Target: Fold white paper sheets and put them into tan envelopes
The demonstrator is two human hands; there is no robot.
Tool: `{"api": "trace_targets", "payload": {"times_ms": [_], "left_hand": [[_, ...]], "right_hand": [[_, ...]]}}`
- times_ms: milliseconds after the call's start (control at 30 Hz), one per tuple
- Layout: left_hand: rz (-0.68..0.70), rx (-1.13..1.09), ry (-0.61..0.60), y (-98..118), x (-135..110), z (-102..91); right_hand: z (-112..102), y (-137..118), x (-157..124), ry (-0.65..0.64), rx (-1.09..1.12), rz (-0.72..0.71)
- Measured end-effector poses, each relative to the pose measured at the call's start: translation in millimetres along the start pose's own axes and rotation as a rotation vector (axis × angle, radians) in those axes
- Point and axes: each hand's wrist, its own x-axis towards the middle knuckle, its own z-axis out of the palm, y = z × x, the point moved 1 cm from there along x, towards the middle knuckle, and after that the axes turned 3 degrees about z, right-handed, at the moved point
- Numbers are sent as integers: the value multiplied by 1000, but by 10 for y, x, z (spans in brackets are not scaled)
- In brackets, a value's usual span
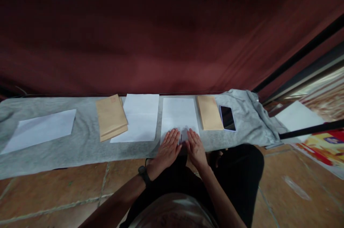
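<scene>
A white sheet of paper lies on the grey cloth in front of me. My left hand rests flat on its near left part, fingers stretched out. On the near right part lies my right hand, also flat with its fingers extended. The near edge of the sheet is partly hidden under both hands. Just right of the sheet is a stack of brown envelopes. To the left, another white sheet with a crease across it is partly covered by more brown envelopes.
A phone lies right of the envelope stack. A further white sheet is at the far left of the grey cloth. A dark red curtain hangs behind. Black bars and a colourful package are at the right.
</scene>
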Motion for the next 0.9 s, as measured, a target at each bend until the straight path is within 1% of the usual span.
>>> {"api": "trace_targets", "payload": {"times_ms": [67, 167, 367, 533, 633, 733, 900], "left_hand": [[10, -11, 11, 39, 44, 52], [-14, -11, 19, 14, 82, 106], [-119, 41, 39, -127, 105, 84], [-211, 99, 3, -219, 93, 82], [-252, 109, 1, -261, 119, 100], [-255, 96, 23, -255, 271, 135], [-156, 39, 46, -177, 769, 300]], "right_hand": [[66, -110, 77, -37, 19, -48], [134, -159, 149, -45, -21, -40], [136, 5, 145, 7, -163, 30], [88, 140, 102, 43, -222, 65], [80, 184, 79, 56, -240, 70], [95, 200, 62, 75, -245, 75], [122, 204, 59, 103, -247, 66]]}}
